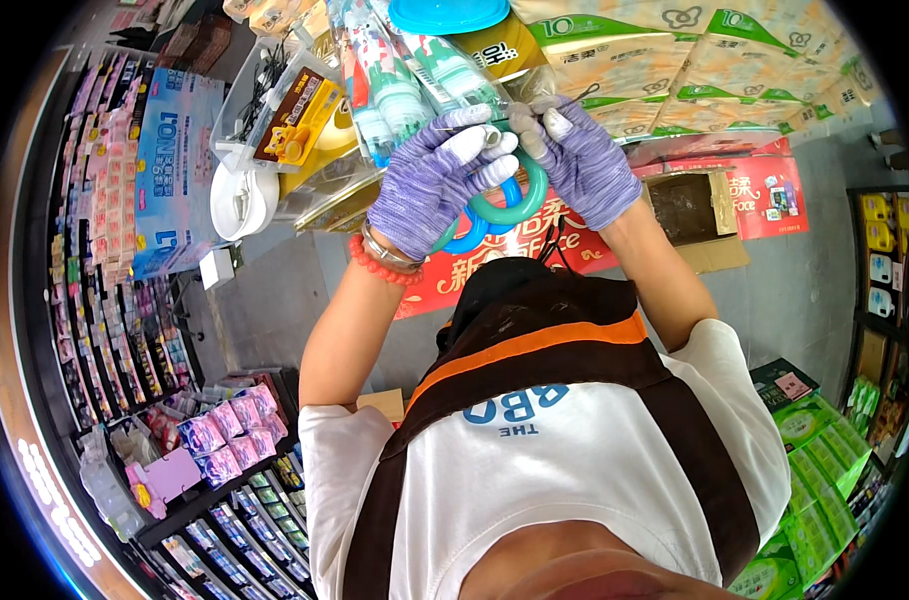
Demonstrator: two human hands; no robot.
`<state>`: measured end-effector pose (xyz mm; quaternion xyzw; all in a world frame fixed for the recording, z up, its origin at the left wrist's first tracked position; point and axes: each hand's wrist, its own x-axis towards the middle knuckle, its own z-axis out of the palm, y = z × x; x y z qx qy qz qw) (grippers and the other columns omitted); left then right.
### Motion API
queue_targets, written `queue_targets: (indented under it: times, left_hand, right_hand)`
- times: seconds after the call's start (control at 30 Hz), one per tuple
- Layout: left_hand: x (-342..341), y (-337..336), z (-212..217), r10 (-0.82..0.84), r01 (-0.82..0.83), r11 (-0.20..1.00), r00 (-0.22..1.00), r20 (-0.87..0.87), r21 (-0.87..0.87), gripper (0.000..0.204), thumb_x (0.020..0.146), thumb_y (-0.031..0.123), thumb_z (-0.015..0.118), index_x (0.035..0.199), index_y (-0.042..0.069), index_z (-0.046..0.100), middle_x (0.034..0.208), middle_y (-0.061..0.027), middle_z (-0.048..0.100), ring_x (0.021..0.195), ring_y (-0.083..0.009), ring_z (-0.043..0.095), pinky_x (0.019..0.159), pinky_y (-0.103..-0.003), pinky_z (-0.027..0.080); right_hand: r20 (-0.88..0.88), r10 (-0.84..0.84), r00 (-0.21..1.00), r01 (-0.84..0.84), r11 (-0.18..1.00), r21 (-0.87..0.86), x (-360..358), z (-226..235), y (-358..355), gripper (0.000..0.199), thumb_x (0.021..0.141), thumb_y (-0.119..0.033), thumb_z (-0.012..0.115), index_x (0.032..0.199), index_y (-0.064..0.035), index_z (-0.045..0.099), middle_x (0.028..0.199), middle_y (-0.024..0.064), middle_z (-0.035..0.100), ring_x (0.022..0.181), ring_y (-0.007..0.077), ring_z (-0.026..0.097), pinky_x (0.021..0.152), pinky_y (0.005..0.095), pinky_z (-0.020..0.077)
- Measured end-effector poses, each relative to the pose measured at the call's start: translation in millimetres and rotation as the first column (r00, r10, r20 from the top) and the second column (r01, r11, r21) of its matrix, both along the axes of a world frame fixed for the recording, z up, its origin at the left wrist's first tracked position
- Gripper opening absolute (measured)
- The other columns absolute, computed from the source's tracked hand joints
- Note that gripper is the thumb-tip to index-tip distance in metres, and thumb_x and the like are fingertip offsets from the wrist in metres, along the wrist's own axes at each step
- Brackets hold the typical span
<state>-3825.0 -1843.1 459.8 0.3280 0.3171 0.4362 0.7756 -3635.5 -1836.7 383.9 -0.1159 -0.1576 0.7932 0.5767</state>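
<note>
Gray shop floor point(294, 290) spreads beneath the person's left hand point(439, 165) and right hand point(574, 150), which, in white-tipped purple knit gloves point(411, 198), nearly meet with fingers curled, what they pinch being unclear. Just below sit a glossy teal ring point(526, 204) and bright blue rings point(467, 242); slackened fingers could drop them toward the red printed panel point(414, 303) beyond.

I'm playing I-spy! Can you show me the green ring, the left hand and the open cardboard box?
Green ring point(540, 188): head view, right side of its curve.
Left hand point(424, 185): head view, back of the hand.
Cardboard box point(710, 257): head view, its lower flap.
</note>
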Motion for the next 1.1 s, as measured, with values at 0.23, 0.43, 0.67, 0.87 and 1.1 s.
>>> queue_targets:
  times: [0.23, 0.43, 0.67, 0.87, 1.1]
  left_hand:
    - [0, 4, 0, 0.065, -0.065, 0.998, 0.998, -0.002, 0.007, 0.032, 0.089, 0.007, 0.053, 0.119, -0.002, 0.050, 0.101, -0.0141, 0.059, 0.100, -0.0248, 0.059, 0.083, -0.032, 0.054]
    - [6, 7, 6, 0.101, -0.051, 0.974, 0.970, -0.221, 0.219, 0.028, 0.087, 0.004, 0.055, 0.114, -0.003, 0.055, 0.100, -0.0146, 0.061, 0.094, -0.0223, 0.062, 0.080, -0.030, 0.055]
    - [11, 11, 17, 0.194, -0.009, 0.923, 0.873, -0.447, 0.384, 0.026, 0.085, 0.002, 0.057, 0.111, -0.003, 0.058, 0.096, -0.0140, 0.063, 0.084, -0.0193, 0.064, 0.076, -0.027, 0.055]
    - [12, 14, 19, 0.226, 0.025, 0.892, 0.840, -0.493, 0.451, 0.024, 0.083, -0.001, 0.059, 0.107, -0.006, 0.059, 0.092, -0.0127, 0.065, 0.080, -0.0163, 0.064, 0.074, -0.025, 0.054]
    - [10, 12, 22, 0.206, 0.030, 0.909, 0.835, -0.511, 0.416, 0.025, 0.082, -0.002, 0.059, 0.107, -0.007, 0.059, 0.092, -0.0125, 0.065, 0.080, -0.0160, 0.064, 0.073, -0.024, 0.054]
  right_hand:
    - [0.496, -0.214, 0.841, 0.124, 0.970, 0.209, 1, 23, -1, 0.024, 0.092, -0.014, 0.050, 0.112, -0.0030, 0.055, 0.099, 0.0074, 0.062, 0.082, 0.0100, 0.059, 0.070, 0.0210, 0.0515]
    - [0.494, -0.568, 0.658, 0.322, 0.806, 0.497, -5, 37, 12, 0.034, 0.092, -0.026, 0.052, 0.118, -0.0049, 0.052, 0.085, 0.0037, 0.061, 0.067, 0.0055, 0.053, 0.056, 0.0183, 0.0439]
    - [0.167, -0.969, -0.182, -0.262, 0.212, 0.942, 4, 58, 26, 0.026, 0.076, -0.020, 0.065, 0.101, -0.0263, 0.066, 0.088, -0.0004, 0.063, 0.071, 0.0175, 0.060, 0.057, 0.0287, 0.0501]
    - [0.006, -0.954, -0.300, -0.461, 0.150, 0.875, 8, 62, 21, 0.029, 0.073, -0.022, 0.066, 0.101, -0.0303, 0.066, 0.086, -0.0018, 0.061, 0.074, 0.0168, 0.060, 0.056, 0.0271, 0.0505]
    - [0.013, -0.957, -0.289, -0.423, 0.140, 0.895, 6, 63, 17, 0.023, 0.076, -0.024, 0.066, 0.099, -0.0245, 0.067, 0.089, -0.0002, 0.063, 0.072, 0.0179, 0.063, 0.055, 0.0277, 0.0509]
